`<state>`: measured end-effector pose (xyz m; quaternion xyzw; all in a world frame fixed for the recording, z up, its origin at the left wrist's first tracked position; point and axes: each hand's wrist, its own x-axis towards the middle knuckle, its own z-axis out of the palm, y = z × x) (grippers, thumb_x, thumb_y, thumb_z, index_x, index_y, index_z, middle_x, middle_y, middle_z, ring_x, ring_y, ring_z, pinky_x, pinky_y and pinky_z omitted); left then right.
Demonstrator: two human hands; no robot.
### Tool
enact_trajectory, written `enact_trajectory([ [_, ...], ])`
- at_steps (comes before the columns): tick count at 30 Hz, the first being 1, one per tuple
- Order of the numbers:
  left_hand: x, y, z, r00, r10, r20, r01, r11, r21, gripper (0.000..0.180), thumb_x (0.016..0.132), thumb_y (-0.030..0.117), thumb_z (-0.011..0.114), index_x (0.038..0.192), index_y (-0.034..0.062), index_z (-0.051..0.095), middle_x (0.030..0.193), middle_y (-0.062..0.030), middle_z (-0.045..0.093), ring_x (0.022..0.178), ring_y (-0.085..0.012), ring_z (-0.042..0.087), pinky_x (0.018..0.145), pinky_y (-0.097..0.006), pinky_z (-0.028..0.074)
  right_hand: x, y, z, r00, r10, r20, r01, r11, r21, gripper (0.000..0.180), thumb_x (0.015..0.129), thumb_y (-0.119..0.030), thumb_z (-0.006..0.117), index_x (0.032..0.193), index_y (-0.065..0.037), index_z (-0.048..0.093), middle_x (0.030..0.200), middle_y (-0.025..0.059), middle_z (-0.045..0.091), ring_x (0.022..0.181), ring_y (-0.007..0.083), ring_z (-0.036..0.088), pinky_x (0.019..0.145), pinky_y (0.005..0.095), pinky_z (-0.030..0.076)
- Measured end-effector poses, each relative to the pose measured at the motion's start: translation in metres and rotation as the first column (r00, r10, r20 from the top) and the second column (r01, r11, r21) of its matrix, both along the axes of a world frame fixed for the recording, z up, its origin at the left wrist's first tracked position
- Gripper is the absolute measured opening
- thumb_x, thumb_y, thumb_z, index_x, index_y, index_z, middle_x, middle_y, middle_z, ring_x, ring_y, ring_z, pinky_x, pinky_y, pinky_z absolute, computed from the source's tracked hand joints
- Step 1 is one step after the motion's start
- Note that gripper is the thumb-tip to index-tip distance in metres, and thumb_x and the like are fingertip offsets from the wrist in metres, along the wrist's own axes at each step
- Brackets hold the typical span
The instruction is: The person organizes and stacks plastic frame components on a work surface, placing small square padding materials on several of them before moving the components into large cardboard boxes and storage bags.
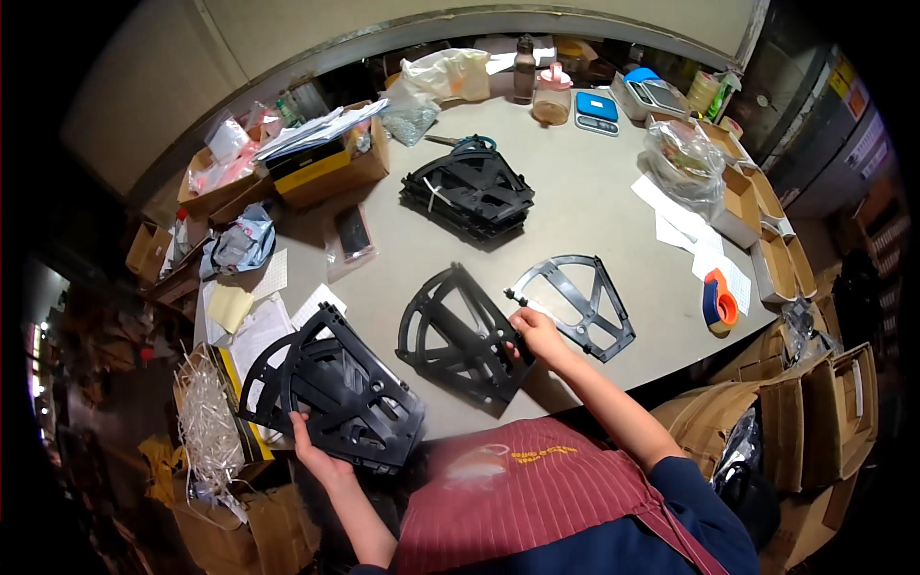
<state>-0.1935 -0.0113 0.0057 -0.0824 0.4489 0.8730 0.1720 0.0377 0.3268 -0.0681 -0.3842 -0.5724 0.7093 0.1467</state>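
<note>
Black fan-shaped plastic frames with cut-out ribs lie about the grey table. My left hand (323,462) grips the lower edge of a thick stack of frames (350,407), tilted at the table's near left; most of its fingers are hidden beneath. My right hand (539,337) is closed on the right edge of a middle frame (460,350), which is slightly tilted. To the right of that hand, a single frame (610,311) lies flat, light glinting on it. Farther back sits a pile of frames (470,192) with a pale tie across it.
Behind the pile are scissors (446,141), a pink-lidded jar (552,96), a dark bottle (523,72) and a blue-topped scale (596,110). Cartons (321,172) line the left. A tape roll (719,302) and open boxes (738,206) stand right. White strips (209,422) hang near left.
</note>
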Motion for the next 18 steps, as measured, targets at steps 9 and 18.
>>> enact_trajectory([
  [9, 0.01, 0.017, 0.033, 0.997, -0.078, 0.002, 0.077, 0.979, 0.188, 0.026, 0.099, 0.038, 0.063, 0.09, 0.0126, 0.064, 0.11, -0.0117, 0.07, 0.105, -0.0267, 0.067, 0.093, -0.043, 0.055, -0.047, -0.029, -0.003, 0.999, 0.009, -0.035, 0.007, 0.894, 0.448, 0.018, 0.101, -0.017, 0.055, 0.097, -0.001, 0.06, 0.079, 0.0135, 0.065, 0.06, 0.0275, 0.063, 0.056, 0.0363, 0.05],
  [18, 0.029, 0.017, -0.005, 0.995, -0.094, -0.028, 0.088, 0.982, -0.168, 0.045, 0.096, 0.047, 0.066, 0.102, 0.0027, 0.061, 0.098, -0.006, 0.064, 0.089, -0.0178, 0.064, 0.078, -0.035, 0.054, -0.042, -0.061, 0.06, 0.93, 0.349, -0.115, -0.318, 0.922, 0.219, 0.032, 0.094, -0.031, 0.071, 0.106, -0.002, 0.065, 0.086, 0.0058, 0.067, 0.079, 0.012, 0.061, 0.069, 0.0307, 0.05],
])
